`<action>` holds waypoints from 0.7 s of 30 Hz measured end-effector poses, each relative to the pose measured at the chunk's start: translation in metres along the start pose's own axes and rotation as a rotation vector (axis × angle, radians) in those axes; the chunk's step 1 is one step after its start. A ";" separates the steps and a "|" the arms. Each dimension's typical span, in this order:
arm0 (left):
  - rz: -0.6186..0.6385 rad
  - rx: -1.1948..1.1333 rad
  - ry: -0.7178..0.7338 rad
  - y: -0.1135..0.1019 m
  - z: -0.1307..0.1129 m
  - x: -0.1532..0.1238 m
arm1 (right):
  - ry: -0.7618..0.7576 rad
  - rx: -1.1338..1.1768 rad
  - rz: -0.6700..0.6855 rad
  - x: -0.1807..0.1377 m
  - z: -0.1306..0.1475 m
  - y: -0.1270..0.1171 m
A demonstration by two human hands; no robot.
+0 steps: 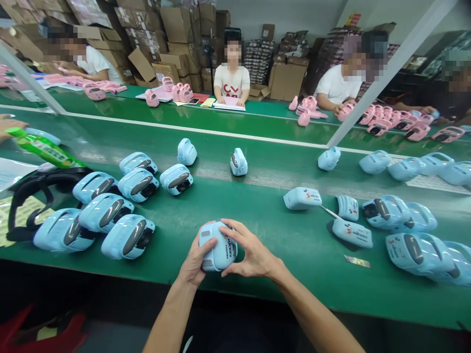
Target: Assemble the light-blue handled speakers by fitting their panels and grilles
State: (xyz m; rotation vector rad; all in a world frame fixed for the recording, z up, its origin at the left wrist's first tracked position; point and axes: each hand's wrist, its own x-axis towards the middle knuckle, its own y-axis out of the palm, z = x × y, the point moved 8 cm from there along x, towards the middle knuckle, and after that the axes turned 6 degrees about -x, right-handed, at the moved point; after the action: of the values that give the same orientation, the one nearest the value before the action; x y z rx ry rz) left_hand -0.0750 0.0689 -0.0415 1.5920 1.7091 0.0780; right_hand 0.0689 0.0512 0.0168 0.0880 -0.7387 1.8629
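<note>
A light-blue plastic housing (212, 245) with "Mickey" lettering is held up over the near edge of the green table. My left hand (194, 257) grips its left side, thumb lying across the face. On its other side, my right hand (250, 250) has thumb and fingers curved around the lettered end. To the right lie more lettered blue pieces: one housing (303, 198), a small curved part (347, 208) and another housing (352, 233). A thin white-tipped tool (330, 212) rests between them.
Several blue handled units (128, 236) stand at left beside a black headband (27, 203) and a green packet (46, 147). More blue units (419, 252) crowd the right, near a small strip (356, 261). People sit across the table among pink units (380, 126). A slanted white post (382, 83) rises at right.
</note>
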 end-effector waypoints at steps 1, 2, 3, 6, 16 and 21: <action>0.009 0.001 -0.003 0.001 -0.001 -0.001 | -0.006 -0.011 0.000 0.000 0.001 -0.001; 0.019 0.001 -0.009 0.003 -0.002 -0.002 | -0.011 -0.023 -0.003 0.001 0.001 -0.002; 0.029 -0.001 -0.016 0.004 -0.002 -0.003 | -0.017 -0.036 -0.006 0.001 0.002 -0.003; 0.052 -0.007 -0.021 0.009 -0.005 -0.005 | -0.053 -0.081 0.001 0.001 0.006 -0.005; 0.108 0.049 -0.073 0.017 0.002 -0.005 | -0.073 -0.276 0.099 0.000 0.004 -0.007; 0.073 -0.022 -0.070 0.010 0.017 0.002 | -0.048 -0.235 0.099 -0.001 -0.002 -0.006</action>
State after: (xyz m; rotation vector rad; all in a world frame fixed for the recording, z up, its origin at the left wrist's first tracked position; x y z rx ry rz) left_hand -0.0567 0.0649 -0.0485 1.6226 1.5914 0.0758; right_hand 0.0749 0.0530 0.0180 -0.0559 -1.0059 1.8583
